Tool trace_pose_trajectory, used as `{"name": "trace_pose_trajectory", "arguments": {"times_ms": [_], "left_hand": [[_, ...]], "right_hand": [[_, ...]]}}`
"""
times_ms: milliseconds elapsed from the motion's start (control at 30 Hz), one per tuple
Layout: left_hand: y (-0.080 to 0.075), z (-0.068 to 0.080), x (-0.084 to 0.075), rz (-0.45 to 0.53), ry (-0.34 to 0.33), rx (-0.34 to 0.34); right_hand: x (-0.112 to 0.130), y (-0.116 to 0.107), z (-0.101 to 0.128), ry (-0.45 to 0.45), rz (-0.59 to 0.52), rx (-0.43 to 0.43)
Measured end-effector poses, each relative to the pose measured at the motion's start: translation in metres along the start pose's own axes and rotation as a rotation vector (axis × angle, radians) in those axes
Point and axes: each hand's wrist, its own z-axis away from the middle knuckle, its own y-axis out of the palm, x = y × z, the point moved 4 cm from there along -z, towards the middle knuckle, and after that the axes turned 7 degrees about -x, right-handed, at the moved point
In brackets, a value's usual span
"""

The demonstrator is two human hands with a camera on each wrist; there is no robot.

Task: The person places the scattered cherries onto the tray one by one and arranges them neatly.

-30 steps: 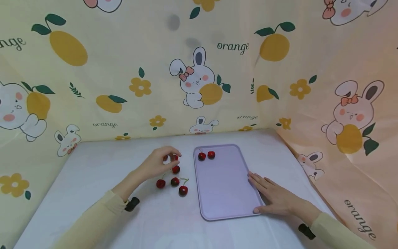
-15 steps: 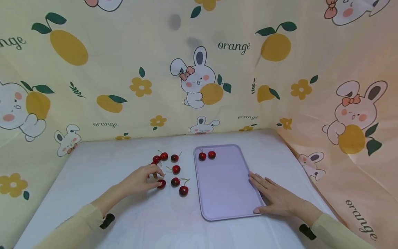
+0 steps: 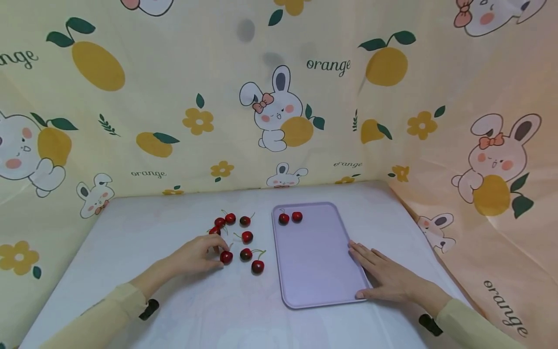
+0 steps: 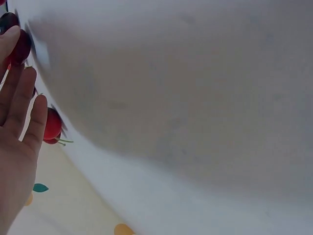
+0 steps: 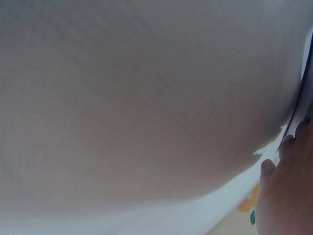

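The cherry (image 3: 226, 257) that the left hand (image 3: 196, 254) works at lies on the white bench (image 3: 131, 232), just left of the lavender tray (image 3: 314, 261), at the near left of the loose cherry cluster. It is round, so it has no clear long axis; its thin stem rises up and slightly right, away from the person. The left hand lies low on the bench, left of the tray, fingers lightly curled, with thumb and fingertips closed around this cherry; in the left wrist view the fingers (image 4: 19, 98) look nearly straight beside a red cherry (image 4: 52, 125), so how firm the grip is cannot be told.

Six more loose cherries (image 3: 246, 237) lie between that hand and the tray's left edge, apart from one another. Two cherries (image 3: 290, 217) sit side by side inside the tray, at its far left corner.

The right hand (image 3: 383, 278) rests flat, fingers straight and slightly spread, on the tray's right rim near its near corner, gripping nothing. The tray's long axis runs away from the person
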Motion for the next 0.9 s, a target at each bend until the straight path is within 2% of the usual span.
{"name": "trace_pose_trajectory", "arguments": {"times_ms": [300, 533, 900], "left_hand": [[0.0059, -0.0001, 0.0013, 0.001, -0.002, -0.015], [0.0065, 0.0015, 0.0005, 0.022, -0.016, -0.026], [0.0009, 0.0059, -0.0043, 0.092, -0.090, -0.091]], "right_hand": [[0.0003, -0.0009, -0.0007, -0.038, 0.022, -0.039], [-0.0015, 0.0012, 0.0006, -0.011, 0.003, -0.013], [0.0030, -0.0015, -0.0010, -0.031, 0.031, -0.038]]}}
